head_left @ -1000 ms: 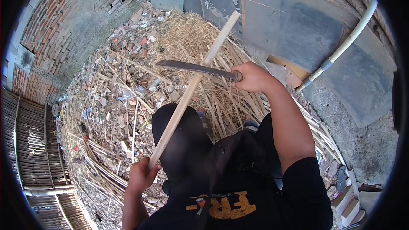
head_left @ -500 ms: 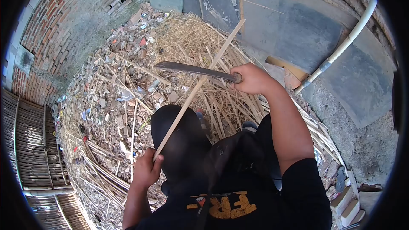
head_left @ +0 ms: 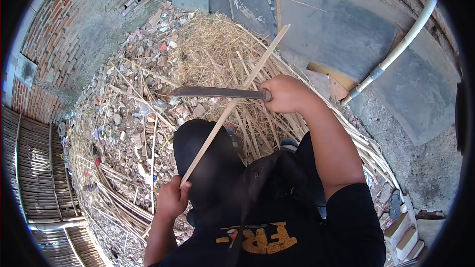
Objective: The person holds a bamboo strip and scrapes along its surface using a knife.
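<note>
Strip (head_left: 217, 133): pale, long, flat, gripped by left hand (head_left: 171, 199)
Knife (head_left: 215, 92): dark metal, gripped by right hand (head_left: 285, 94), now nearer left hand

The bumpy ground (head_left: 118, 117) is full of broken stones (head_left: 133, 141). Dry straw (head_left: 208, 44) lies in a heap at the far end. Thin sticks (head_left: 253, 136) lie beside it, and more sticks lie on the left.

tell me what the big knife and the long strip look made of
Knife: probably steel, dull and darkened, judging by its grey-brown, matte surface. Strip: likely bamboo, possibly wood, bare and unpainted, given its pale straw colour and straight edges.
</note>
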Demonstrator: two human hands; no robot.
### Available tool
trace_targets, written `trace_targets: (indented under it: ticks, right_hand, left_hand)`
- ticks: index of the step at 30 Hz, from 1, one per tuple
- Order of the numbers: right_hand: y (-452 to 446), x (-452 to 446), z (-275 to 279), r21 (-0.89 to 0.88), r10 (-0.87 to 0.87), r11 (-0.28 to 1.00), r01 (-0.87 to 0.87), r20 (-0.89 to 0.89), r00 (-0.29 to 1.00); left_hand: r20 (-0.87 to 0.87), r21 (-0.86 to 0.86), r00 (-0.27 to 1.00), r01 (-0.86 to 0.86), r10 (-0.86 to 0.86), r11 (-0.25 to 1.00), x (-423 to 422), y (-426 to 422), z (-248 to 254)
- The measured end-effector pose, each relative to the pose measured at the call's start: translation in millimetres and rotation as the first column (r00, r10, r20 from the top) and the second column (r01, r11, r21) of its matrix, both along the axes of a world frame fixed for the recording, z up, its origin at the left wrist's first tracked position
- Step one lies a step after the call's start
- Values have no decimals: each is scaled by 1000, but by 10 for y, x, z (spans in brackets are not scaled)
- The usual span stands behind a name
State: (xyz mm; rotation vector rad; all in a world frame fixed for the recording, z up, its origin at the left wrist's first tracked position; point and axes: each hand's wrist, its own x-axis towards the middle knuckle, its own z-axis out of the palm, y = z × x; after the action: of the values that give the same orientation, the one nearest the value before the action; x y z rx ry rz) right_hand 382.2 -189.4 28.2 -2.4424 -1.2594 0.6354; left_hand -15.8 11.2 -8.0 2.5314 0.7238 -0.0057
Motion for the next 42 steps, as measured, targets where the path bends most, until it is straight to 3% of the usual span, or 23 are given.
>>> trace_targets:
  ticks: [3,4,7,12,16,19,23,26,29,30,33,36,39,42]
  right_hand:
    - [-36,329,-272,83,-101,989,124,-234,967]
    - [-56,420,-347,128,-186,969,213,-193,963]
    - [-98,453,-406,135,-229,960,245,-127,965]
    - [-82,127,-206,99,-10,995,17,-68,998]
    - [-82,279,-231,-20,-76,997,73,-268,960]
    - [-23,262,-330,32,-121,991,132,-235,964]
    - [54,76,-257,66,-23,997,26,-53,998]
    - [55,157,-297,-53,0,999,-8,-144,990]
    - [-28,492,-501,86,-236,961,264,-247,940]
    - [-49,457,-513,175,-245,946,275,-174,954]
    - [-81,413,-515,169,-205,962,214,-71,976]
    - [-42,126,-204,30,-51,998,54,-87,995]
    - [-76,275,-258,16,-66,997,74,-284,956]
    - [21,328,-426,99,-57,992,79,-214,975]
  left_hand:
    - [-26,58,1000,-5,7,998,-77,-27,-22]
    - [-43,85,999,-19,23,996,-42,-60,1]
    - [-83,85,996,-20,27,996,-13,-27,116]
    - [-89,-1,996,26,-26,1000,18,49,132]
    - [-16,-4,1000,-3,3,1000,37,-12,31]
    - [-46,-42,999,-13,11,999,27,-4,116]
    - [-72,-38,997,3,-5,999,-28,53,164]
    - [-61,-27,998,14,-16,1000,-6,13,144]
    - [-40,-50,999,7,-9,999,56,14,148]
    - [-55,-36,998,11,-13,999,44,21,160]
    - [-81,-20,996,27,-29,999,20,46,188]
    - [-73,-45,997,30,-33,999,43,65,180]
    - [-58,-111,998,22,-28,994,29,84,111]
    - [-27,-181,1000,2,-7,983,90,77,154]
